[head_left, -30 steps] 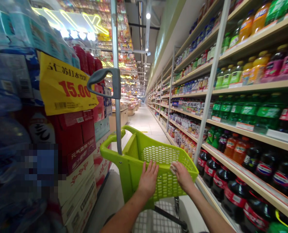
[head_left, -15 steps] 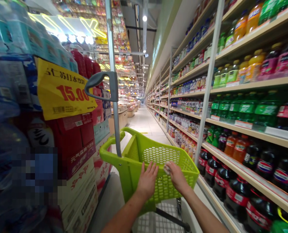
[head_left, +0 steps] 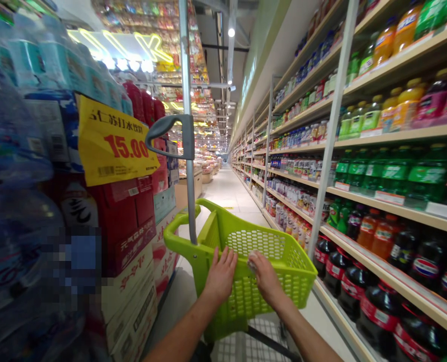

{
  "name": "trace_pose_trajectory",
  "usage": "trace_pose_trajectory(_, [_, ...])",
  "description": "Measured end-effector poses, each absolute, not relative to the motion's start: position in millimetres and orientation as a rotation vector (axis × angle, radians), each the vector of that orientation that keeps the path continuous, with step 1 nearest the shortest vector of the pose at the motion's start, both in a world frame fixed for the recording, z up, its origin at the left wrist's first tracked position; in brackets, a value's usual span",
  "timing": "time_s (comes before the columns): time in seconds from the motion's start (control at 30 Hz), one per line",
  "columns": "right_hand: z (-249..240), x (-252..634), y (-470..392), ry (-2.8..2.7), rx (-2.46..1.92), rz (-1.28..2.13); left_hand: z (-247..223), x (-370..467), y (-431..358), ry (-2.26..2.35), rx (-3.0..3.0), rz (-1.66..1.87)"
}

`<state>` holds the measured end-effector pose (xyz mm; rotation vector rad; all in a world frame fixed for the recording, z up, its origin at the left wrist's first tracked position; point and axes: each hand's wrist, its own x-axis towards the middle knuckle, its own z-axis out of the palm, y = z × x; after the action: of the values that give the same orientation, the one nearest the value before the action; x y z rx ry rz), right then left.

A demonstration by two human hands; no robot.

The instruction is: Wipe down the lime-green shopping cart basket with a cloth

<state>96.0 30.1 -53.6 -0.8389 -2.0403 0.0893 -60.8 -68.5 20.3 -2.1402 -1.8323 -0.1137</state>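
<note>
A green plastic shopping cart (head_left: 205,264) stands in front of me, its upper basket perforated. My left hand (head_left: 220,276) lies on the basket's near rim with its fingers stretched out and nothing in it. Just to the right, the fingers of my right hand (head_left: 267,279) are closed on a crumpled white wipe (head_left: 252,259) at the same rim. Most of the wipe is hidden by the fingers; whether it is paper or cloth I cannot tell. A metal pole (head_left: 186,90) with a grey loop handle (head_left: 188,137) rises from the cart's left side.
Shelves of bottled drinks (head_left: 391,168) line the right side, with large cola bottles (head_left: 376,309) at the bottom. Stacked drink cartons (head_left: 128,296) and a yellow price sign (head_left: 113,143) stand close on the left. A tiled aisle (head_left: 238,193) runs ahead between them.
Both hands have slid a little left along the basket rim, the right still holding the wipe. The whole scene has shifted slightly right in view.
</note>
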Motion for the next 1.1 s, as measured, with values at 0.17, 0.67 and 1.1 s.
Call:
trace_pose_trajectory(0.17, [-66,149,54,-1.910,-1.039,0.052,20,-77,-77,-1.910,-2.017,-0.159])
trace_pose_trajectory(0.67, [-38,89,26,-1.969,-0.881,0.159,23,-109,-104,-1.915,-1.995,-0.371])
trace_pose_trajectory(1.1, [9,-34,-25,-1.988,-0.477,0.242,9,-154,-106,-1.499,-1.633,-0.889])
